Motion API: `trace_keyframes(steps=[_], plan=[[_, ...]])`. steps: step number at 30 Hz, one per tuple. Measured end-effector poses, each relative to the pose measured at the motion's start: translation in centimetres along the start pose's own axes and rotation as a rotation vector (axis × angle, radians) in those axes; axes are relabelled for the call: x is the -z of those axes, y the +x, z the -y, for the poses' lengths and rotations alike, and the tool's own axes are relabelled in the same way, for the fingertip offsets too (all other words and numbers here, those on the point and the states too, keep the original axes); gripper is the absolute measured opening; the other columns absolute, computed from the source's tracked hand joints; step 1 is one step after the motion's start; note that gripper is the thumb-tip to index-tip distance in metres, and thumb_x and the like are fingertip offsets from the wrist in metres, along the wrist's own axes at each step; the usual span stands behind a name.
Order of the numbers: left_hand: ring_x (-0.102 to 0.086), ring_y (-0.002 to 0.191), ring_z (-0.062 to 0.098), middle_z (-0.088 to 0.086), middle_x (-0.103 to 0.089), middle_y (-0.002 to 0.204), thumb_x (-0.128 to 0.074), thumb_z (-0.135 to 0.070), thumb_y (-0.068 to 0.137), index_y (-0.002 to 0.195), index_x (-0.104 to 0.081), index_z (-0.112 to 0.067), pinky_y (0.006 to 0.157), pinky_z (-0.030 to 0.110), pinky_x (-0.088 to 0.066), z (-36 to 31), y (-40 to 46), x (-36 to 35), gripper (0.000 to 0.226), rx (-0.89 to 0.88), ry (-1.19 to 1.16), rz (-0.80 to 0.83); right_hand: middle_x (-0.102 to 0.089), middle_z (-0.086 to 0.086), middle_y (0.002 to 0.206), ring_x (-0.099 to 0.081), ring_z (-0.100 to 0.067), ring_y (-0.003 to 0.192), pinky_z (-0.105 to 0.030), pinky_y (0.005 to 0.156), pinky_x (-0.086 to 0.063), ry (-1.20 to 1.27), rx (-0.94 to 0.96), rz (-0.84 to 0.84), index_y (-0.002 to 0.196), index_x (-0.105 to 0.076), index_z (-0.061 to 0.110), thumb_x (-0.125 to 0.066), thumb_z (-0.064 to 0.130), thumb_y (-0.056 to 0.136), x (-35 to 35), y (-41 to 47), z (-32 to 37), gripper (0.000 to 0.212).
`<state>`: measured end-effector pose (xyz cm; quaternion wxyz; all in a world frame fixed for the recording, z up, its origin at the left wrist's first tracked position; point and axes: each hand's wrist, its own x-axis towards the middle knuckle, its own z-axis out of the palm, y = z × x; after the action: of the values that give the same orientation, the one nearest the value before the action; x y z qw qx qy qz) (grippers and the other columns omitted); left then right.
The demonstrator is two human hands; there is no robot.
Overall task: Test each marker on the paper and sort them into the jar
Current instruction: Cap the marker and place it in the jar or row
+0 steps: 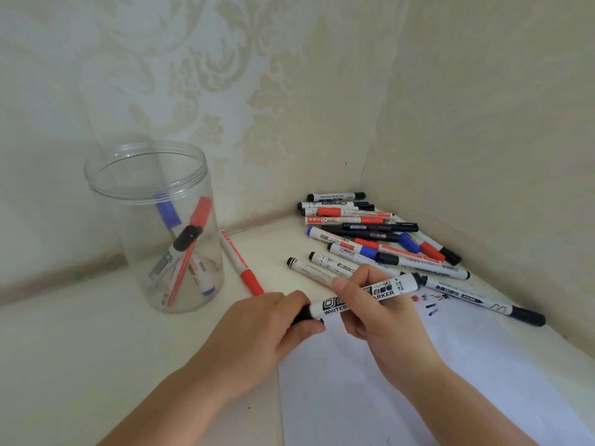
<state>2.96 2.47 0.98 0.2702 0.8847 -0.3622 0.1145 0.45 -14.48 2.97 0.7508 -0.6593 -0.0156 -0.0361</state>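
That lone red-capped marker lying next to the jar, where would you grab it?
Pinch the white barrel mid-length of the red-capped marker, coming from above. It lies flat and diagonal, apart from the jar on its left, so fingers fit either side of the barrel.

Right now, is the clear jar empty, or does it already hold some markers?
Not empty. The clear jar stands upright and open, with a few markers leaning inside: a blue-capped, a red-capped and a black-capped one.

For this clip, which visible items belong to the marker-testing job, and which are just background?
Belong to the job:
black whiteboard marker, held by left hand and right hand
paper
clear plastic jar
pile of markers
lone red marker

Just background:
patterned wall
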Motion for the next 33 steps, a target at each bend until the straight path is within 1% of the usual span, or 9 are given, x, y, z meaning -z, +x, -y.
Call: trace_keyframes(steps=[10, 12, 15, 18, 20, 24, 28, 31, 33], plan=[[-0.046, 0.062, 0.008, -0.011, -0.049, 0.063, -0.041, -0.055, 0.086, 0.09, -0.055, -0.021, 0.054, 0.018, -0.033, -1.0, -0.3, 2.1, 0.037, -0.04, -0.152, -0.142, -0.043, 0.005, 0.044, -0.037, -0.007, 0.039, -0.016, 0.042, -0.034, 0.075, 0.082, 0.044, 0.056, -0.051, 0.023, -0.064, 0.03, 0.076, -1.4, -0.3, 0.4, 0.025], [-0.052, 0.062, 0.002, -0.008, -0.058, 0.067, -0.049, -0.052, 0.082, 0.099, -0.051, -0.035, 0.056, 0.013, -0.037, -1.4, 0.1, 3.6, 0.025, 0.038, -0.302, -0.296, -0.044, 0.006, 0.046, -0.034, -0.007, 0.041, -0.015, 0.044, -0.033, 0.03, 0.09, 0.136, 0.069, -0.059, 0.027, -0.066, 0.047, 0.073, -1.2, 0.1, 1.2, 0.022], [-0.055, 0.057, -0.005, -0.015, -0.063, 0.069, -0.059, -0.039, 0.077, 0.087, -0.048, -0.033, 0.052, 0.007, -0.038, -1.5, 0.3, 6.9, 0.016, 0.128, -0.526, -0.697, -0.046, 0.005, 0.048, -0.033, -0.006, 0.043, -0.016, 0.045, -0.032, -0.108, 0.023, 0.081, 0.097, -0.061, 0.022, -0.067, 0.067, 0.063, -0.2, 1.0, 1.8, 0.057], [-0.054, 0.064, -0.005, -0.023, -0.06, 0.075, -0.06, -0.026, 0.083, 0.085, -0.049, -0.034, 0.059, 0.007, -0.039, -0.8, -0.1, 11.4, 0.014, 0.082, -0.307, -1.085, -0.047, 0.005, 0.045, -0.035, -0.006, 0.039, -0.014, 0.042, -0.032, -0.345, -0.011, 0.023, 0.089, -0.064, 0.015, -0.061, 0.057, 0.063, 0.5, 2.1, 2.0, 0.049], [-0.052, 0.066, -0.001, -0.019, -0.056, 0.074, -0.056, -0.027, 0.087, 0.087, -0.05, -0.03, 0.062, 0.013, -0.039, -0.3, 0.0, 14.0, 0.006, 0.091, -0.1, -1.161, -0.05, 0.005, 0.045, -0.036, -0.002, 0.035, -0.011, 0.038, -0.032, -0.499, 0.006, -0.003, 0.082, -0.065, 0.019, -0.058, 0.054, 0.067, 0.7, 2.8, 1.9, 0.039], [-0.049, 0.065, 0.027, -0.002, -0.054, 0.068, -0.044, -0.026, 0.089, 0.086, -0.051, -0.015, 0.059, 0.035, -0.038, 1.1, 1.7, 15.5, 0.014, 0.248, 0.416, -0.882, -0.052, 0.006, 0.053, -0.042, -0.005, 0.043, -0.018, 0.043, -0.035, -0.927, 0.094, -0.114, 0.081, -0.061, 0.025, -0.056, 0.04, 0.088, 2.1, 4.8, 1.1, 0.018], [-0.039, 0.064, 0.025, 0.001, -0.05, 0.063, -0.029, -0.029, 0.093, 0.083, -0.056, -0.011, 0.064, 0.035, -0.025, 2.2, 2.9, 13.9, 0.034, 0.353, 0.655, -0.528, -0.062, 0.003, 0.077, -0.057, -0.009, 0.061, -0.019, 0.053, -0.044, -1.177, 0.052, -0.069, 0.09, -0.061, 0.026, -0.053, 0.034, 0.092, 2.9, 5.8, -0.1, 0.011], [-0.038, 0.066, 0.023, 0.001, -0.049, 0.065, -0.019, -0.032, 0.095, 0.08, -0.063, -0.013, 0.066, 0.034, -0.02, 2.7, 2.8, 13.2, 0.05, 0.394, 0.679, -0.465, -0.064, 0.006, 0.086, -0.059, -0.006, 0.071, -0.022, 0.065, -0.05, -1.248, 0.034, 0.015, 0.096, -0.065, 0.027, -0.055, 0.038, 0.09, 2.6, 5.7, -1.1, 0.016], [-0.045, 0.069, 0.026, 0.004, -0.053, 0.068, -0.027, -0.03, 0.093, 0.083, -0.065, -0.014, 0.069, 0.037, -0.024, 2.6, 2.7, 13.2, 0.042, 0.329, 0.665, -0.518, -0.064, 0.006, 0.091, -0.057, -0.007, 0.077, -0.023, 0.068, -0.049, -1.289, 0.061, 0.051, 0.098, -0.067, 0.026, -0.056, 0.042, 0.088, 2.4, 5.6, -1.5, 0.022]])
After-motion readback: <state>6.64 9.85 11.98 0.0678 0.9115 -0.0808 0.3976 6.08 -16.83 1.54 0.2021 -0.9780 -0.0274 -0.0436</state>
